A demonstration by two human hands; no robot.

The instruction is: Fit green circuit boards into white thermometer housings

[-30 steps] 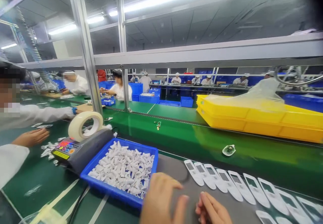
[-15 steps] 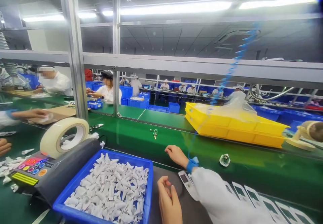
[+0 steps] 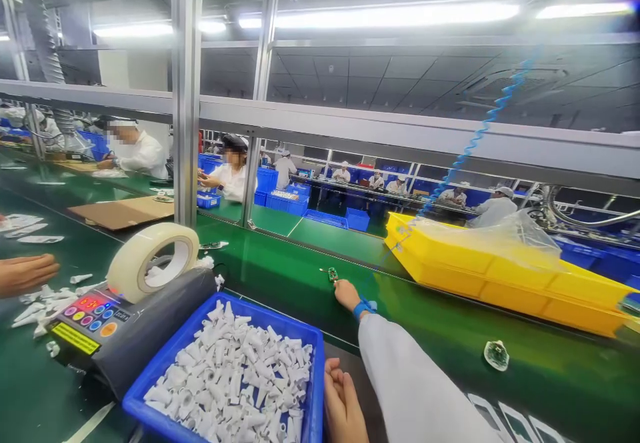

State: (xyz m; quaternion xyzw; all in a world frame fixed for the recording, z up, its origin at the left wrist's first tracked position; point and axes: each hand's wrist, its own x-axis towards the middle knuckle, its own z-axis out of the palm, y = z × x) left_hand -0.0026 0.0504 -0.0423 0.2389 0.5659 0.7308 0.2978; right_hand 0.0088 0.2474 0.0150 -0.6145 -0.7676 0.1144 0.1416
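My right hand (image 3: 349, 295) reaches out over the green belt, a blue wrist strap on its wrist. Its fingers are closed at the lower end of a small green circuit board (image 3: 333, 274); a thin piece sticks out from the board's left side. Near the bottom edge is my left hand (image 3: 345, 403), loosely curled with thumb and fingers apart and nothing visible in it. Right beside it stands a blue tray (image 3: 317, 390) full of small white plastic cones (image 3: 235, 370).
A tape dispenser (image 3: 83, 323) with a large tape roll (image 3: 123, 266) stands left of the tray. Yellow bins (image 3: 490, 283) line the far side. Another board in a white shell (image 3: 497, 356) and white frames (image 3: 515, 423) lie at right. A co-worker's hand (image 3: 30, 274) is at left.
My right hand has moved forward from the near edge of the belt to the circuit board and closed on it. My left hand sits lower in view. The view has swung left.
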